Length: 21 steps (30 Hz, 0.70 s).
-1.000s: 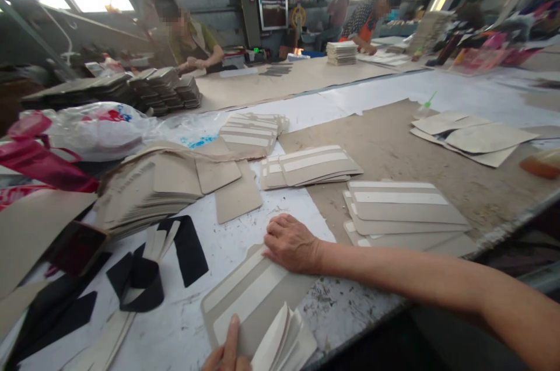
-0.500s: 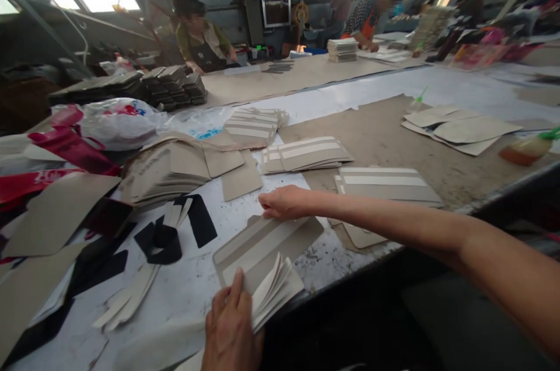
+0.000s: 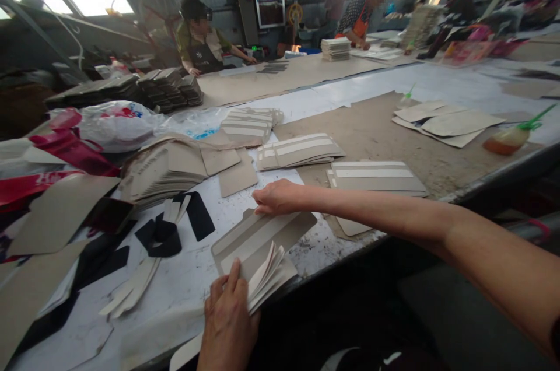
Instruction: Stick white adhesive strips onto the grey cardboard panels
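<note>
A grey card panel with pale strips (image 3: pixel 262 237) lies near the table's front edge. My right hand (image 3: pixel 275 197) rests on its far end, fingers curled down against the card. My left hand (image 3: pixel 228 318) grips a fanned bundle of thin card sheets (image 3: pixel 269 276) at the panel's near end, thumb pressed on top. Similar striped panels lie in stacks to the right (image 3: pixel 376 177) and beyond (image 3: pixel 300 151).
A tall heap of tan card pieces (image 3: pixel 161 175) sits left of centre, with black strips (image 3: pixel 175 228) in front of it. Red and white plastic bags (image 3: pixel 100 126) lie at far left. An orange squeeze bottle (image 3: pixel 507 139) is at right. People work at the far tables.
My view has pulled back from the table. My left hand has come further into view, closing on the fanned sheets. My right hand has stayed on the panel's far end.
</note>
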Motion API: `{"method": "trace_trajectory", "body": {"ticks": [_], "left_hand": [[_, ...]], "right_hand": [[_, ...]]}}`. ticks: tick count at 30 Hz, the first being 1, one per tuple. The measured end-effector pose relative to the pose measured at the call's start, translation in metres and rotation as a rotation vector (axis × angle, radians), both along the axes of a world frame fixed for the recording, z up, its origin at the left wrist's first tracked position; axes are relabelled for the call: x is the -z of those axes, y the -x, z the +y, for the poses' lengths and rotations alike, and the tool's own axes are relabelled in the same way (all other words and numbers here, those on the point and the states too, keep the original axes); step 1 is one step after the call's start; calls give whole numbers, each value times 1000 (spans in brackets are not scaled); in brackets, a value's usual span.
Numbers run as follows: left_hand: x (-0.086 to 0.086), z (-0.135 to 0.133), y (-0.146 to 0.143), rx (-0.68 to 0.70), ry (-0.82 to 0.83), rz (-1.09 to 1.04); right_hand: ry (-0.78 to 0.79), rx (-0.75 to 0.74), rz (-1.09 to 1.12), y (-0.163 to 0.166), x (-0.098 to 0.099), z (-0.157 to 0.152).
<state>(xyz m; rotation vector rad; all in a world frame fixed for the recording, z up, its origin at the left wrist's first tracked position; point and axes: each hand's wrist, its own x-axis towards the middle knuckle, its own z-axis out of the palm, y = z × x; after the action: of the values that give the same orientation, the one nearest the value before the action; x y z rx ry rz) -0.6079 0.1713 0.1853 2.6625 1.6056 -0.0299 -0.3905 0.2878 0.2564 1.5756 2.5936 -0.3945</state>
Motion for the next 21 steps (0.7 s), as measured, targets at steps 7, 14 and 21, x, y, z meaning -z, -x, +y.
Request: {"method": "trace_trajectory", "body": {"ticks": [7,14,21], "left_hand": [[3,-1,1,8,-7,-7],[12,2,8,68,-55,-57],[25,6,16,126,-120,-94]], "right_hand": [[-9,15,-17,-4,28,10],[-220,13,36,-5,73,5],[-274,-1,50,-6,86,10]]}}
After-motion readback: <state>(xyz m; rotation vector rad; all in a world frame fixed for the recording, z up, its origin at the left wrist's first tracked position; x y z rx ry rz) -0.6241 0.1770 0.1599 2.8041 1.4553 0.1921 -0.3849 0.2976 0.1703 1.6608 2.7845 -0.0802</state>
